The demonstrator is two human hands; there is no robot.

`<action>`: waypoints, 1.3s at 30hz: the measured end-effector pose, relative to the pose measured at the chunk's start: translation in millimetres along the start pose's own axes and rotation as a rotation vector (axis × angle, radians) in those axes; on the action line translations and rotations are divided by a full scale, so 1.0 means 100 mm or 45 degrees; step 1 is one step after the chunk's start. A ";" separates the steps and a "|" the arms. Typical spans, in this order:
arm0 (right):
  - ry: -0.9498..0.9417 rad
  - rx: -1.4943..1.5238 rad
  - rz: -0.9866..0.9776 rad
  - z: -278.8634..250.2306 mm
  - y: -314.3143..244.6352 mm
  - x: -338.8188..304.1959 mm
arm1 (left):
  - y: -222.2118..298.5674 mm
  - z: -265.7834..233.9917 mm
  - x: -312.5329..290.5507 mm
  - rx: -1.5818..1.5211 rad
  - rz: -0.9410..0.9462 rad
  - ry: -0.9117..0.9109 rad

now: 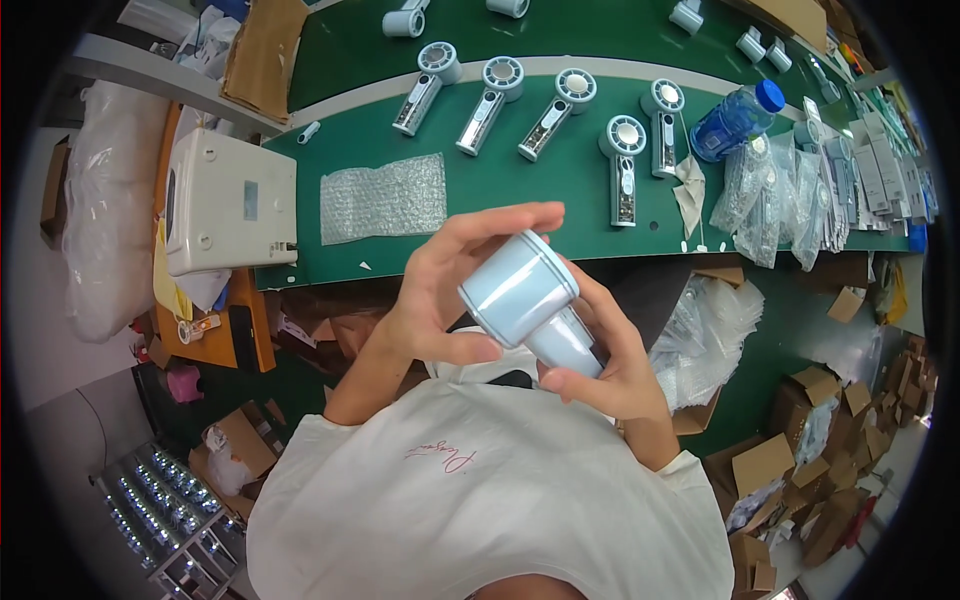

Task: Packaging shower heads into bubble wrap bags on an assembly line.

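A light-blue handheld fan [520,290] is tilted in front of my chest, short of the table's near edge. My left hand [445,280] curves around its round head, thumb below and fingers above. Around the fan's handle [566,342], my right hand [615,350] is closed, with the thumb at the handle's lower end. The fan's front face is turned away and hidden. Beyond my hands, several similar fans [492,105] lie on the green table [400,265]. A flat bubble-wrap bag [383,198] lies just past my left hand.
A cream-coloured machine [232,200] stands at the table's left end. To the right are a blue bottle [738,120], bagged fans [775,195] and stacked slim boxes [885,165]. A box of bubble wrap [705,340] sits below the table's edge. Cardboard boxes [762,465] crowd the floor at right.
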State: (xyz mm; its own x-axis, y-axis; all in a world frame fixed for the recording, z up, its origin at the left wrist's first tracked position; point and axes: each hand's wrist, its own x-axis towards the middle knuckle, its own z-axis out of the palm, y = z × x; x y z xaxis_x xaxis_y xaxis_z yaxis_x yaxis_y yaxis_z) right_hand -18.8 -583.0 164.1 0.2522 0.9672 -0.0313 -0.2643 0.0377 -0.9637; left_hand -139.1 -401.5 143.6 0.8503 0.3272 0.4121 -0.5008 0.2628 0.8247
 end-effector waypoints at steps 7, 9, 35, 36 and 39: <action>0.171 -0.205 0.004 -0.01 0.08 0.04 | -0.10 0.02 -0.09 0.060 0.004 0.177; 0.265 -0.426 -0.068 -0.04 0.17 0.07 | -0.07 0.02 -0.08 0.172 0.052 0.154; 0.074 0.698 0.384 -0.29 0.66 0.47 | -0.60 -1.21 -0.61 2.353 -0.486 0.500; 0.126 0.612 0.378 -0.28 0.63 0.48 | -0.57 -1.24 -0.62 2.235 -0.516 0.511; 0.280 0.355 0.358 -0.23 0.60 0.51 | -0.49 -1.30 -0.66 1.879 -0.596 0.544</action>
State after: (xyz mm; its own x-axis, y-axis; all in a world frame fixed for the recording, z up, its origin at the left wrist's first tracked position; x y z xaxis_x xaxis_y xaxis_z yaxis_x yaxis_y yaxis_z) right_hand -0.7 -536.8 99.1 0.3189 0.8741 -0.3663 -0.5841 -0.1231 -0.8023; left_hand -191.7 -318.4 25.7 0.6449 0.7572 0.1038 0.5792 -0.5728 0.5800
